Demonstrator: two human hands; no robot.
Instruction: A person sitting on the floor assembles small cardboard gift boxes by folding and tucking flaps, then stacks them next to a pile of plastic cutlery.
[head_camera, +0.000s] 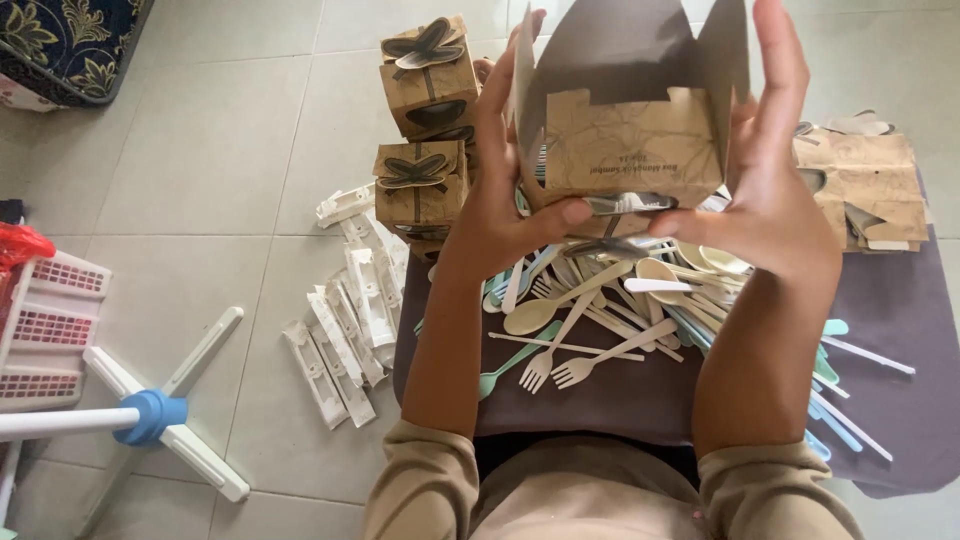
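While both hands lift it above the mat's (920, 310) far edge, the box (632, 140) hangs open-topped: left hand (500, 215) curled round its left wall, right hand (775, 190) flat against the right, thumbs under; cutlery (600, 320) litters the mat below, finished boxes (425, 130) stacked off its far-left corner

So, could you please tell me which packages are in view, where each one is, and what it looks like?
Open box: brown card, flaps up, held between left hand and right hand.
Closed boxes: stacked left of it, brown cubes with dark leaf-shaped tops.
Flat boxes: unfolded brown card, on the right.
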